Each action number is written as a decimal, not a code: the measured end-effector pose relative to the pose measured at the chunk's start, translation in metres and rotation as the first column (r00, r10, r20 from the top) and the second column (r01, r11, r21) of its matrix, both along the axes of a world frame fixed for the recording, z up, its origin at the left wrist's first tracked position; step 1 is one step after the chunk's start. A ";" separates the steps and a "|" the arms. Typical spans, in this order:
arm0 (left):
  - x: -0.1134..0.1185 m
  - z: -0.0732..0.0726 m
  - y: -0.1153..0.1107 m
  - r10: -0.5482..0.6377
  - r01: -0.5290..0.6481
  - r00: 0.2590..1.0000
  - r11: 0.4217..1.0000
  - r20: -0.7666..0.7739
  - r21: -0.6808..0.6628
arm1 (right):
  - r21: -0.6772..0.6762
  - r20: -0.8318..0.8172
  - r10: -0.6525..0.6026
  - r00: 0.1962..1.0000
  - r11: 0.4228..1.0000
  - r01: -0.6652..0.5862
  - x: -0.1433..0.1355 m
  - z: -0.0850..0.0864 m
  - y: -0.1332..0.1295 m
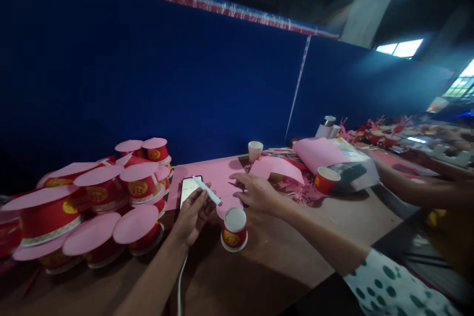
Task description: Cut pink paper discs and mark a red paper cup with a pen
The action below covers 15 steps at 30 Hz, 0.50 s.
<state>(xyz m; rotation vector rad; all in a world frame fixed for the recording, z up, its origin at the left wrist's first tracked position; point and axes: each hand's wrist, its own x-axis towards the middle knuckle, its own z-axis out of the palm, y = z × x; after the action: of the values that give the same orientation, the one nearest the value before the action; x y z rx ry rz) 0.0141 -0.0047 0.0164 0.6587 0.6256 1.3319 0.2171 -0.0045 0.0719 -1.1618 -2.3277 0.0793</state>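
Observation:
My left hand point(195, 212) is closed around a slim white stick-like tool point(209, 191), which points to the right above a phone point(188, 190) with a lit screen. To its right, my right hand point(255, 191) hovers with fingers spread and nothing in them. Between and just below the hands, a red paper cup point(234, 229) with a gold emblem stands upside down, its white base up. Just behind that cup lies a pink paper disc point(226, 204), close to the right fingertips. A white cable point(179, 281) runs under my left wrist.
Several red cups topped with pink discs point(138, 187) are stacked at the left. A pink sheet point(222, 170) lies behind my hands. A white cup point(255, 150), an upright red cup point(326, 180) and pink shreds point(303, 191) lie further right. Another person's arms point(418, 187) reach in at right.

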 end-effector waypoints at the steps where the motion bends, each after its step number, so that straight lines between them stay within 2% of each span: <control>1: 0.000 0.000 0.000 -0.004 0.004 1.000 1.000 0.002 -0.002 | 0.016 0.021 0.041 0.999 0.999 -0.041 -0.004 0.002 0.002; 9: 0.004 0.000 -0.002 -0.033 0.036 0.998 0.998 -0.050 0.053 | 0.062 0.333 0.263 0.906 0.952 -0.299 -0.030 0.009 0.012; 12: 0.005 0.003 -0.004 -0.037 0.041 0.997 0.998 -0.070 0.054 | 0.082 0.345 0.278 0.897 0.942 -0.324 -0.037 0.005 0.014; 15: 0.004 0.001 -0.003 -0.010 0.012 0.998 0.999 -0.065 0.040 | 0.108 0.280 0.281 0.918 0.941 -0.321 -0.039 0.000 0.016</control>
<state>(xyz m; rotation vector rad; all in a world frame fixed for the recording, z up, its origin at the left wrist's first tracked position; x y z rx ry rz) 0.0186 -0.0080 0.0170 0.7389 0.6478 1.3198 0.1777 0.0115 0.0716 -0.7668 -2.6787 -0.1492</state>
